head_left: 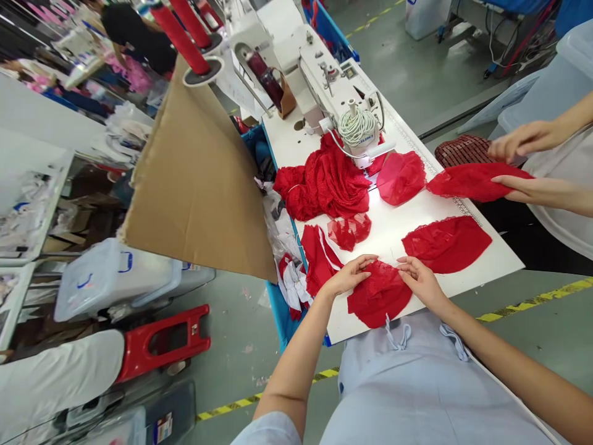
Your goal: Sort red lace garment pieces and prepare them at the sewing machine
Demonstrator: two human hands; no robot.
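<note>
My left hand (348, 275) and my right hand (419, 279) both pinch the upper edge of a red lace piece (377, 298) that lies at the near edge of the white sewing table (389, 232). Another red lace piece (445, 243) lies flat just right of my right hand. Small red pieces (348, 230) and a folded red strip (319, 254) lie left of my left hand. Farther back, a heap of red lace (324, 183) sits beside the white sewing machine (340, 93).
At the right, another person's two hands (521, 164) handle a red lace piece (470, 181). A brown cardboard sheet (194, 179) stands left of the table. Red thread cones (183, 37) stand at the back. Plastic bins (111, 278) and a red stool (162, 337) sit on the floor.
</note>
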